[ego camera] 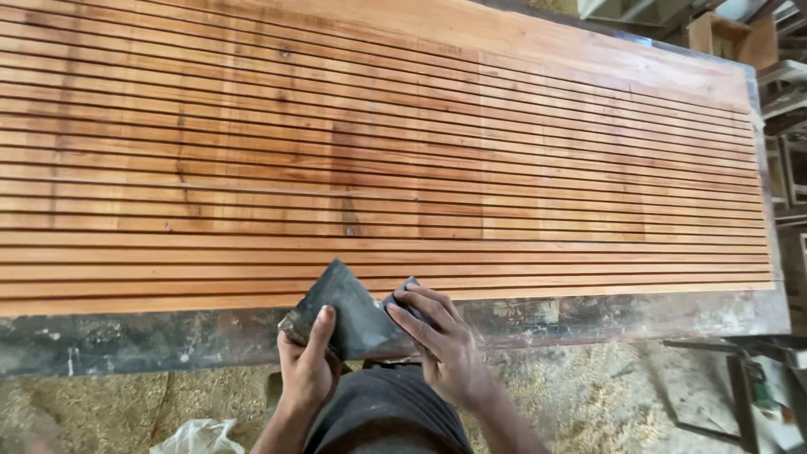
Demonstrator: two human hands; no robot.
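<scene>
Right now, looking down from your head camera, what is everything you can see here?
Grooved wooden panel: one, orange-brown with long parallel grooves, lying flat and filling most of the view.
Workbench edge: one, dark and stained, running along the near side of the panel.
Sandpaper sheet: one, dark grey, folded, held at the bench edge between both hands.
Sawdust: a scattered layer, pale yellow, on the floor below the bench.
Plastic bag: one, clear and crumpled, on the floor at lower left.
Metal frame: one, dark, at lower right.
Wooden furniture pieces: several, pale, at upper right.
Left hand: gripping the sandpaper's lower left corner.
Right hand: fingers on the sandpaper's right side.
</scene>
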